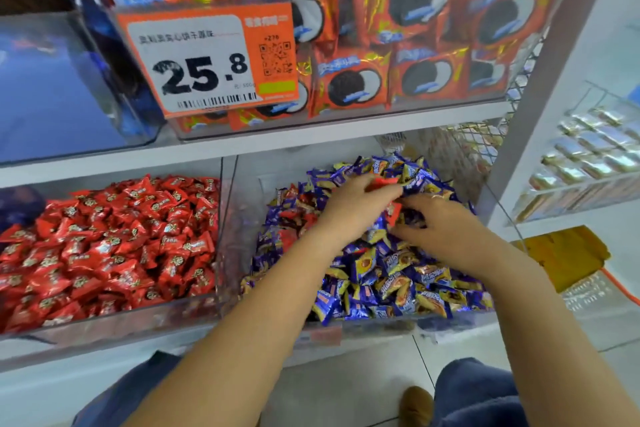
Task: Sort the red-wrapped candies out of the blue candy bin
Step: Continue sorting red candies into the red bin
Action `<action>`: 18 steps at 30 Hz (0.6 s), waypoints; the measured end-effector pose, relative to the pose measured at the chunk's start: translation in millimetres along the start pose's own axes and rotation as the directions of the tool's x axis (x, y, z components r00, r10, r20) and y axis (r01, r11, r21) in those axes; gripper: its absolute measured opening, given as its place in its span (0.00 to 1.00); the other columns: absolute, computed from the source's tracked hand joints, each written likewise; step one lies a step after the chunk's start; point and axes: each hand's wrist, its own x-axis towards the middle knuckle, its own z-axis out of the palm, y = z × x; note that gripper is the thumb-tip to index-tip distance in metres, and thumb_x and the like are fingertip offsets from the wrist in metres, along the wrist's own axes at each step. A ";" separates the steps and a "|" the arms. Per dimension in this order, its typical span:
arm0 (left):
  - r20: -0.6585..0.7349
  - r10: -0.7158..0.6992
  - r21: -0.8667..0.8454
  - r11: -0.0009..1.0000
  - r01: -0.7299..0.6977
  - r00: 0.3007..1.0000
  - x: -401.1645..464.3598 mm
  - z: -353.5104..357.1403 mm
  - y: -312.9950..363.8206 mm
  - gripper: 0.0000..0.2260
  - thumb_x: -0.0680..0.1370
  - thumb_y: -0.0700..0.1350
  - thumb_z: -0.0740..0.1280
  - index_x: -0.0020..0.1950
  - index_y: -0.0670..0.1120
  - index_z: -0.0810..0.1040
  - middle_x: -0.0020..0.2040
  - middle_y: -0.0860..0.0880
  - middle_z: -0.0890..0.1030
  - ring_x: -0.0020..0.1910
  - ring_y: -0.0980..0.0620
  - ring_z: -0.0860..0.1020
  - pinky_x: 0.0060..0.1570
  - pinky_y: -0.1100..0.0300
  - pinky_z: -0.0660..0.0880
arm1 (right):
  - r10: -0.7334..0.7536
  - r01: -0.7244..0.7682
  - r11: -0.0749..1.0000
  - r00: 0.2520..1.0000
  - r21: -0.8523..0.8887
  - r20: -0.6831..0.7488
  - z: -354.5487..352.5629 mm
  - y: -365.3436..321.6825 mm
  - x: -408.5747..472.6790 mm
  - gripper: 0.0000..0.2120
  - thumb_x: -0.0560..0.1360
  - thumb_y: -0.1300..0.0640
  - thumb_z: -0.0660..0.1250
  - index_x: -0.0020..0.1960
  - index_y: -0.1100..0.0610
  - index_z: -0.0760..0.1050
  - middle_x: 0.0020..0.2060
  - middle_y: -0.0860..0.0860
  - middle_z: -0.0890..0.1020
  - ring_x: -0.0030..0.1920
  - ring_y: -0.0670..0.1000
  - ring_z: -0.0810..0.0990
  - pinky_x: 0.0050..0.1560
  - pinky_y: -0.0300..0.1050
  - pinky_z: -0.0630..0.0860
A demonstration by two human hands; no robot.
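White shelving [263, 144] spans the frame, with two tiers visible. On the upper tier, in the upper centre, a clear bin holds orange-red cookie packs [349, 80] behind an orange price tag [207, 61] reading 25.8. On the lower tier, at the left of the frame, a clear bin is filled with red candies [104, 250]; just beside it, at centre right, stands the blue candy bin [239, 218], heaped with blue-and-gold wrapped pieces [398, 288]. Several red-wrapped candies [298, 215] lie mixed into the blue heap toward its left side, some partly buried.

Both forearms enter from the bottom of the frame and meet over the upper middle of the heap. The left hand [349, 204] has its fingers curled round one red wrapper [382, 184], which shows at its fingertips. The right hand [446, 225] lies just beside it with fingers bent into the pile next to another red piece [394, 213]; whether it pinches that piece or merely touches it cannot be told.

Judged from the wrappers, each candy is light, small and firm at the core, with a glossy, slippery film pillow and crimped end seams. The crimped ends or the pillow's flat sides likely offer the surest pinch; loose neighbours may slide and bury a target when the heap is disturbed.
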 end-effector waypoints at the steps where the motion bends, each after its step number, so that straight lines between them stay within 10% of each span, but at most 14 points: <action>1: -0.010 0.055 0.074 0.996 -0.054 0.998 -6.1 5.3 0.2 0.12 0.78 0.57 0.63 0.56 0.54 0.79 0.47 0.55 0.81 0.45 0.59 0.77 0.44 0.60 0.73 | 0.012 -0.011 1.000 1.000 0.008 -0.022 -3.8 2.2 -2.3 0.14 0.76 0.51 0.66 0.60 0.53 0.76 0.42 0.47 0.77 0.41 0.47 0.75 0.34 0.33 0.66; 4: -0.034 0.226 0.285 0.936 -0.207 0.973 -22.7 15.3 -3.5 0.16 0.79 0.60 0.58 0.54 0.52 0.79 0.47 0.52 0.81 0.48 0.53 0.78 0.51 0.50 0.75 | 0.044 -0.044 0.999 0.993 0.007 -0.113 -13.6 8.0 -8.5 0.15 0.76 0.56 0.65 0.62 0.50 0.76 0.48 0.49 0.81 0.44 0.47 0.74 0.39 0.39 0.65; 7: 0.077 0.259 0.571 0.780 -0.255 0.963 -33.0 19.4 -6.3 0.25 0.78 0.66 0.50 0.70 0.57 0.70 0.70 0.51 0.71 0.71 0.47 0.64 0.71 0.43 0.58 | 0.071 -0.064 0.997 0.985 0.050 -0.159 -18.9 8.0 -11.4 0.18 0.76 0.63 0.63 0.63 0.51 0.76 0.56 0.50 0.82 0.54 0.52 0.78 0.50 0.41 0.70; 10: -0.140 0.273 0.365 0.908 -0.206 0.952 -35.1 -4.2 -11.3 0.22 0.81 0.61 0.52 0.73 0.55 0.66 0.73 0.53 0.68 0.72 0.52 0.63 0.72 0.48 0.57 | 0.100 -0.098 0.995 0.975 0.019 -0.199 -22.6 11.9 -14.4 0.18 0.77 0.63 0.61 0.64 0.52 0.75 0.59 0.51 0.81 0.53 0.55 0.79 0.54 0.46 0.73; 13: -0.449 -0.043 0.049 0.996 0.072 0.892 -21.9 -45.3 -21.2 0.13 0.83 0.47 0.54 0.61 0.46 0.75 0.67 0.45 0.73 0.65 0.48 0.71 0.60 0.60 0.64 | 0.083 -0.084 0.996 0.977 0.004 -0.198 -22.0 13.2 -18.0 0.16 0.79 0.59 0.60 0.65 0.52 0.74 0.59 0.51 0.81 0.54 0.54 0.79 0.53 0.46 0.73; 18: -0.207 -0.489 -0.092 0.872 0.481 0.847 3.7 -54.9 -50.1 0.25 0.82 0.56 0.51 0.73 0.42 0.66 0.73 0.41 0.66 0.70 0.42 0.66 0.69 0.51 0.63 | 0.069 -0.075 0.993 0.995 -0.090 -0.077 -14.7 7.2 -16.8 0.17 0.79 0.52 0.61 0.67 0.51 0.72 0.59 0.51 0.80 0.54 0.53 0.79 0.51 0.44 0.72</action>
